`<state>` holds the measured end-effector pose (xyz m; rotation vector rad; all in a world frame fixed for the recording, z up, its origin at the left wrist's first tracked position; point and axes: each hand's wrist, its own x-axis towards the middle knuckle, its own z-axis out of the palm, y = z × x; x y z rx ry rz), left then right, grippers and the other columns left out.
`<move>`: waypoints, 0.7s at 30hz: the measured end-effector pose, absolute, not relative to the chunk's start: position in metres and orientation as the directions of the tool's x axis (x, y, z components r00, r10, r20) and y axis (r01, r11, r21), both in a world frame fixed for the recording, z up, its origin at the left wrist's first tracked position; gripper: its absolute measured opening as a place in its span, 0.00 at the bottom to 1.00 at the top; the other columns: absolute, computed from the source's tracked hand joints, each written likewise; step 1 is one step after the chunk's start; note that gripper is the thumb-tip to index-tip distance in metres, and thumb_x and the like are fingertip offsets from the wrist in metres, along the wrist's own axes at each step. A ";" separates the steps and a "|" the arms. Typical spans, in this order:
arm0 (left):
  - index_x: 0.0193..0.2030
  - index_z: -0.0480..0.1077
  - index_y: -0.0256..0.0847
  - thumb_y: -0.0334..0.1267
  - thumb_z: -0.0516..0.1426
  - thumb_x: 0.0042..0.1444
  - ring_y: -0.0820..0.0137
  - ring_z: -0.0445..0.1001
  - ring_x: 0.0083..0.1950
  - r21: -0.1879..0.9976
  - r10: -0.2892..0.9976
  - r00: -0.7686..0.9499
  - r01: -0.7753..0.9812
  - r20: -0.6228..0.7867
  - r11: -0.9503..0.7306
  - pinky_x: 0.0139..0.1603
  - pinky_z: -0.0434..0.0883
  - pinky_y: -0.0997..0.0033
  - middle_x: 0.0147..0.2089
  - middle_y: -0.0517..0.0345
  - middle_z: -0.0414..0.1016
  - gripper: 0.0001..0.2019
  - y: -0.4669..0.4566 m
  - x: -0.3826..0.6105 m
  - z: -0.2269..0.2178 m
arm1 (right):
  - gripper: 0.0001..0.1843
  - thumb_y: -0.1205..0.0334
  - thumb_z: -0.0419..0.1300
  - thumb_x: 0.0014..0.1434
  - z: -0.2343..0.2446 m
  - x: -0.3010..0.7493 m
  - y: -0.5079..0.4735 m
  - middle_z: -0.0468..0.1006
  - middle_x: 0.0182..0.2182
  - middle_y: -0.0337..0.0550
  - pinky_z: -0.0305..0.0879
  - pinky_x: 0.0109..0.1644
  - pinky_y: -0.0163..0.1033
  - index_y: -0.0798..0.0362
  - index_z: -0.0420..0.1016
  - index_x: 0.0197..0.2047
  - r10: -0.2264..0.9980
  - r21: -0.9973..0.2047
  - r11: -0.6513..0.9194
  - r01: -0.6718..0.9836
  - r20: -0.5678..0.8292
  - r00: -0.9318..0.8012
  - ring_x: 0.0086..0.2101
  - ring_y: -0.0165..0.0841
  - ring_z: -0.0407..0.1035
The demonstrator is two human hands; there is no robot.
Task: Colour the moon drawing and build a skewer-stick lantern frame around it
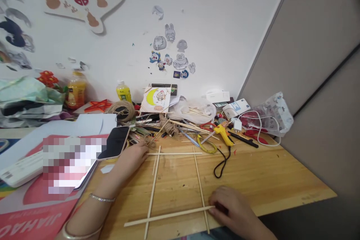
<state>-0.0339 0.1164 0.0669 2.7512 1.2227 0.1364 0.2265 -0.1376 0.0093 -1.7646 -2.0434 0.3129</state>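
Observation:
Four slim wooden sticks lie crossed as a rough square on the table. My right hand is curled at the right end of the front stick, its fingers closed on that end. The right upright stick and left upright stick pass across the front and back sticks. Beyond the left end of the back stick, my left hand reaches into the clutter. Its fingers are drawn together at a loose strand of twine; the fingertips are partly hidden.
A yellow glue gun and yellow-handled scissors lie behind the sticks. A twine roll, a drink bottle and a moon picture stand along the wall. A phone rests left, a white charger cable right.

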 end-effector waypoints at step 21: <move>0.33 0.70 0.39 0.33 0.48 0.58 0.61 0.75 0.39 0.141 0.730 0.682 0.719 0.049 -0.681 0.37 0.65 0.67 0.37 0.49 0.77 0.10 0.099 -0.038 0.074 | 0.12 0.57 0.52 0.63 0.011 0.223 -0.139 0.77 0.27 0.41 0.57 0.35 0.35 0.52 0.73 0.32 0.981 -0.449 0.148 0.881 0.179 -0.073 0.31 0.33 0.69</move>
